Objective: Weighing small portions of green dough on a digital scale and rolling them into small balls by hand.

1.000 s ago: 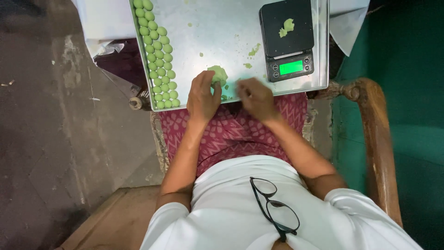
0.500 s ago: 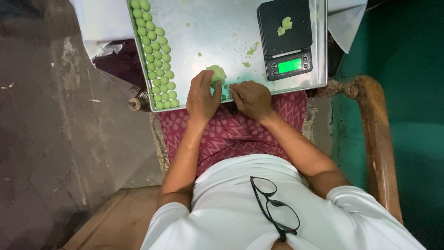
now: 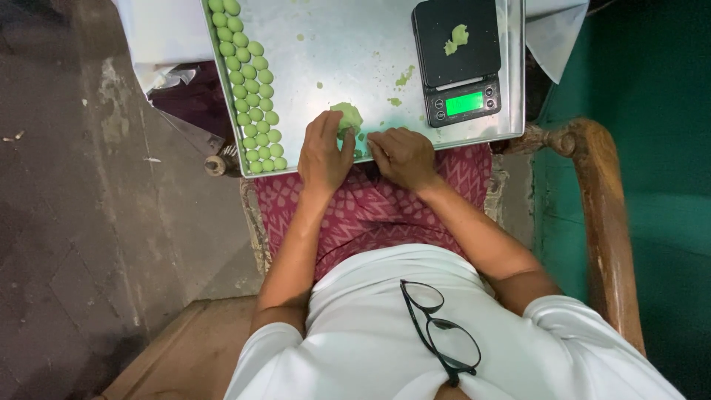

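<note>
Head view: a lump of green dough (image 3: 346, 117) is being touched by the left hand (image 3: 324, 152), fingers loosely curled, near the front edge of a metal tray (image 3: 355, 44). The right hand (image 3: 402, 154) is being rested beside it, fingers curled; whether anything is being pinched cannot be told. Green balls (image 3: 253, 89) are lined up at left, a scale (image 3: 458, 63) at right.

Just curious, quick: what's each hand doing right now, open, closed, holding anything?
Left hand: fingers on the green dough lump, grip unclear.
Right hand: curled, knuckles up on the tray; contents cannot be told.
</note>
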